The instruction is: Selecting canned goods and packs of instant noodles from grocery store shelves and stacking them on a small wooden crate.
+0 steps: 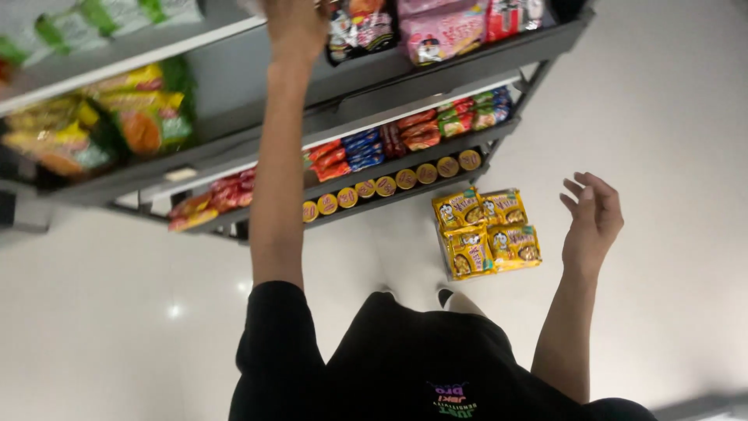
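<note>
My left hand point(296, 27) reaches up to the top shelf point(467, 58) of a grey rack, right beside a dark snack packet point(360, 31). Its fingers run out of the frame's top edge, so I cannot tell whether they grip anything. My right hand point(594, 214) hangs free over the floor with its fingers apart and nothing in it. A stack of yellow noodle packets point(487, 231) lies on the floor just left of that hand, in front of the rack.
Pink packets point(444, 31) fill the top shelf. Yellow and green bags point(140, 113) sit on the left shelf. Lower shelves hold red and blue packets point(366, 148) and a row of round yellow lids point(393, 183). The floor point(662, 117) is pale and glossy.
</note>
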